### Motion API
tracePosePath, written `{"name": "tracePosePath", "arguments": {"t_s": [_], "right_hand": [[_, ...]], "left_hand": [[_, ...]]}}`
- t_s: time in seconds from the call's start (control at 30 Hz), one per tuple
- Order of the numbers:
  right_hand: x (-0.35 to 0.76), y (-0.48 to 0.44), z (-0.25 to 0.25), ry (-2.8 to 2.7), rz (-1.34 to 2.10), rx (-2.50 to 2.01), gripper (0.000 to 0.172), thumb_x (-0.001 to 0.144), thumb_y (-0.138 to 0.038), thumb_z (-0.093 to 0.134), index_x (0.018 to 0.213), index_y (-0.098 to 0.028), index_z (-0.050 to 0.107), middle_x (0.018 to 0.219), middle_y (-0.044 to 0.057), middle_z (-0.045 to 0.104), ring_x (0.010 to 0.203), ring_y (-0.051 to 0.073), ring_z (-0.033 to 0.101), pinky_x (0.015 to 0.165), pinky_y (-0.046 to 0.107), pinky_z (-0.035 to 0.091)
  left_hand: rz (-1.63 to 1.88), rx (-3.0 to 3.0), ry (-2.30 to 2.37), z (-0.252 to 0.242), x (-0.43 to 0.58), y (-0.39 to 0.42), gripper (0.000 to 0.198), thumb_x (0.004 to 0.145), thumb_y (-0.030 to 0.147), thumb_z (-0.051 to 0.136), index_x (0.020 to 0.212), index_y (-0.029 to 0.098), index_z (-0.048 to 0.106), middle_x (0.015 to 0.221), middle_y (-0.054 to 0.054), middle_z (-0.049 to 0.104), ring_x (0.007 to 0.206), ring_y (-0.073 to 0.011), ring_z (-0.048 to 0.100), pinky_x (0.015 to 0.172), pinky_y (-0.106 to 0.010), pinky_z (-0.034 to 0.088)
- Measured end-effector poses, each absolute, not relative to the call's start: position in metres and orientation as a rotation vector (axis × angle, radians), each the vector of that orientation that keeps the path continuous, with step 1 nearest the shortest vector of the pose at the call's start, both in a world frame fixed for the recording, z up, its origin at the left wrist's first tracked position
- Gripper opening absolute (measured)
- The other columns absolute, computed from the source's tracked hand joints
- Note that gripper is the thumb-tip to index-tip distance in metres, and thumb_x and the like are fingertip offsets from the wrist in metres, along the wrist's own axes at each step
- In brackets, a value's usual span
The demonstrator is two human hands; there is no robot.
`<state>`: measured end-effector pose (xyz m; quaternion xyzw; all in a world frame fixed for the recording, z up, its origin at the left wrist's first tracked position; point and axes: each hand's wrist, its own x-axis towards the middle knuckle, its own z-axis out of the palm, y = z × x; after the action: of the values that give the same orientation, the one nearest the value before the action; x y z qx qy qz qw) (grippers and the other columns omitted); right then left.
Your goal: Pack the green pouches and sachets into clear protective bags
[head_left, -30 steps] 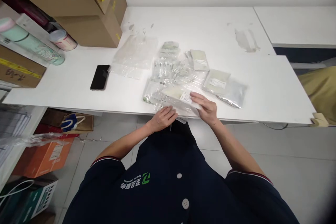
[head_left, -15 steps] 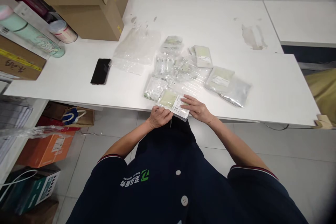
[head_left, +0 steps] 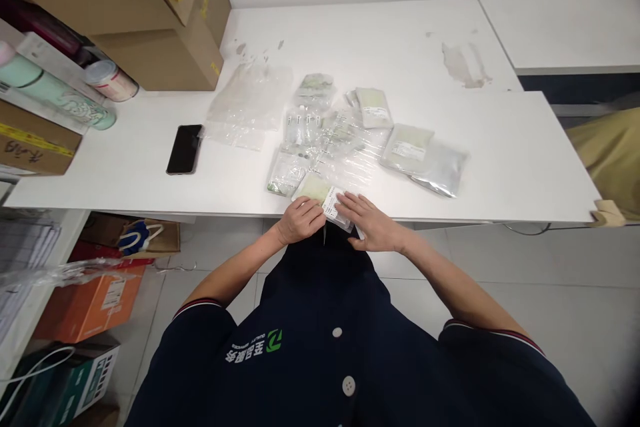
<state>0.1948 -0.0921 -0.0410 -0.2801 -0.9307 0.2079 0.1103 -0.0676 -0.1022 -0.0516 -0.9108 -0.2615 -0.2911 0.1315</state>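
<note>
A clear pouch with a pale green sheet and a white printed label lies at the table's front edge, partly overhanging it. My left hand is closed, its fingers pinching the pouch's near left side. My right hand grips the right end, with fingers over the label and the thumb by the near corner. Just behind are a clear packet with a green corner, a pack of small vials and crinkled clear wrapping. Further right lie another pale green pouch and a silver pouch.
A black phone and a flat clear bag lie to the left. Cardboard boxes, a tin and a mint bottle stand at the back left. Another pale green pouch lies behind the wrapping.
My right hand has shifted over the pouch's label, its thumb now spread toward the near corner. My left hand keeps its hold. The camera view has shifted and turned slightly.
</note>
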Motion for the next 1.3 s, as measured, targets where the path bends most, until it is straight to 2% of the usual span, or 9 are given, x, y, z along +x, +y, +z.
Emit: {"name": "tracePosePath", "arguments": {"t_s": [0.07,0.17,0.33,0.5,0.7,0.83,0.93,1.1,1.3], "right_hand": [[0.190,-0.098,-0.048,-2.670,0.513,-0.902,0.073,0.088,-0.036,0.064,0.153,-0.017,0.038,0.159,0.016,0.033,0.149,0.035,0.027,0.119,0.059,0.026],[0.188,-0.100,-0.060,-2.514,0.443,-0.952,0.044,0.098,-0.023,0.048,0.141,-0.019,0.055,0.147,0.014,0.052,0.142,0.030,0.041,0.117,0.053,0.035],[0.199,-0.089,-0.053,-2.259,0.757,-0.878,0.038,0.102,-0.030,0.041,0.133,-0.023,0.062,0.138,0.008,0.062,0.132,0.023,0.055,0.111,0.045,0.046],[0.205,-0.062,-0.019,-1.990,1.179,-1.178,0.037,0.098,-0.049,0.047,0.108,-0.026,0.074,0.108,0.002,0.075,0.103,0.023,0.069,0.092,0.038,0.056],[0.202,-0.022,-0.012,-1.709,1.492,-1.349,0.048,0.085,-0.065,0.058,0.077,-0.019,0.069,0.069,0.002,0.064,0.069,0.017,0.060,0.067,0.032,0.052],[0.202,-0.013,-0.020,-1.605,1.577,-1.411,0.057,0.077,-0.069,0.065,0.054,-0.020,0.045,0.052,-0.003,0.042,0.053,0.010,0.045,0.054,0.027,0.046],[0.201,-0.014,-0.022,-1.492,1.597,-1.421,0.060,0.069,-0.070,0.072,0.056,-0.021,0.041,0.052,-0.005,0.038,0.050,0.008,0.040,0.049,0.025,0.041],[0.200,-0.015,-0.026,-1.374,1.551,-1.444,0.062,0.061,-0.067,0.079,0.055,-0.021,0.038,0.049,-0.008,0.035,0.048,0.006,0.035,0.046,0.024,0.035],[0.202,-0.014,-0.033,-1.350,1.579,-1.411,0.055,0.065,-0.065,0.078,0.061,-0.020,0.047,0.054,-0.006,0.041,0.050,0.007,0.035,0.047,0.024,0.030]], "left_hand": [[-0.875,-2.713,-0.779,-0.044,-0.063,-0.102,0.018,0.093,0.012,0.052,0.078,0.019,0.059,0.082,-0.004,0.071,0.095,-0.0193,0.069,0.080,-0.036,0.051],[-0.843,-2.774,-0.820,-0.032,-0.057,-0.100,0.020,0.096,0.015,0.050,0.079,0.020,0.060,0.079,-0.003,0.069,0.090,-0.0175,0.068,0.081,-0.035,0.050],[-0.753,-2.772,-1.026,-0.006,-0.067,-0.085,0.018,0.098,0.032,0.053,0.100,0.020,0.066,0.095,-0.006,0.073,0.089,-0.0190,0.068,0.084,-0.036,0.046],[-0.890,-2.952,-1.602,0.013,-0.072,-0.052,0.029,0.098,0.043,0.051,0.094,0.020,0.068,0.089,-0.003,0.073,0.078,-0.0161,0.065,0.068,-0.027,0.043],[-1.075,-2.781,-2.336,0.015,-0.056,-0.021,0.027,0.094,0.044,0.053,0.080,0.021,0.057,0.059,0.004,0.051,0.053,-0.0116,0.043,0.055,-0.025,0.031],[-1.135,-2.711,-2.416,0.010,-0.050,-0.011,0.032,0.091,0.040,0.056,0.068,0.020,0.046,0.060,0.003,0.049,0.057,-0.0117,0.043,0.056,-0.025,0.031],[-1.136,-2.685,-2.484,0.005,-0.051,-0.009,0.030,0.090,0.040,0.057,0.069,0.019,0.051,0.065,0.000,0.055,0.062,-0.0135,0.049,0.059,-0.025,0.035],[-1.335,-2.543,-2.657,-0.004,-0.061,-0.010,0.033,0.079,0.047,0.072,0.092,0.019,0.060,0.093,-0.006,0.067,0.077,-0.0171,0.061,0.062,-0.027,0.045],[-1.754,-2.592,-2.853,-0.017,-0.074,-0.010,0.030,0.075,0.041,0.075,0.085,0.017,0.062,0.068,0.000,0.064,0.056,-0.0117,0.059,0.057,-0.027,0.050]]}}
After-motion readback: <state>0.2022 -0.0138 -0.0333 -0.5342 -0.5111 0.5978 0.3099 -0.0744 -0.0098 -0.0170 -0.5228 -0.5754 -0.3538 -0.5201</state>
